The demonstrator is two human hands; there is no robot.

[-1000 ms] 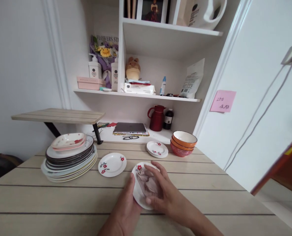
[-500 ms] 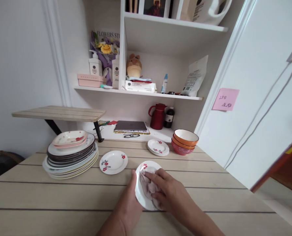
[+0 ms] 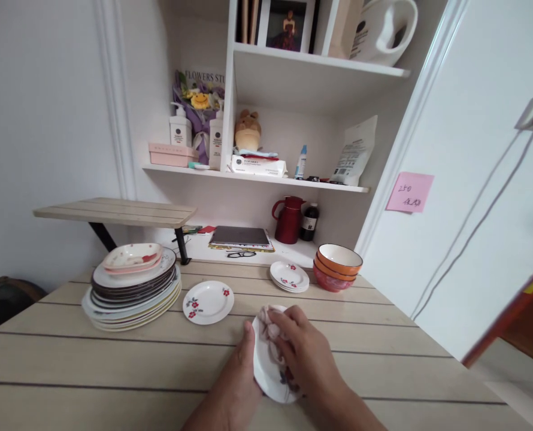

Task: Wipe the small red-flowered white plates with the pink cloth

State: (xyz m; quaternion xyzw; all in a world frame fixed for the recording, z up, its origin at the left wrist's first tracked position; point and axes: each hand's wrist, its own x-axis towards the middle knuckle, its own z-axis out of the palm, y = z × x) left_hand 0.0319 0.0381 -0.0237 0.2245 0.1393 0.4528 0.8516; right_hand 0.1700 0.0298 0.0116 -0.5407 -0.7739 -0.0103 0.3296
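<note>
A small white plate [image 3: 266,371] with a floral print is tilted above the near part of the table. My left hand [image 3: 237,377] grips its left edge, with the thumb along the rim and the other fingers hidden beneath. Bunched in my right hand [image 3: 309,353] is a pale pinkish cloth [image 3: 270,329], pressed on the plate's upper face. Just beyond my left hand lies another white plate [image 3: 209,303] with red flowers. Farther back sits a short stack of small flowered plates [image 3: 288,276].
At the left rises a tall stack of plates [image 3: 134,299] topped by pink-edged dishes, beside a wooden riser [image 3: 114,211]. Stacked bowls [image 3: 337,268] stand at the back right. Behind are a laptop [image 3: 239,236], glasses [image 3: 242,254], a red jug [image 3: 288,220] and a dark bottle [image 3: 309,222].
The cloth and my right hand have moved up the plate toward its far rim, uncovering the lower flower print. The plate looks more tilted. The camera view has shifted slightly upward.
</note>
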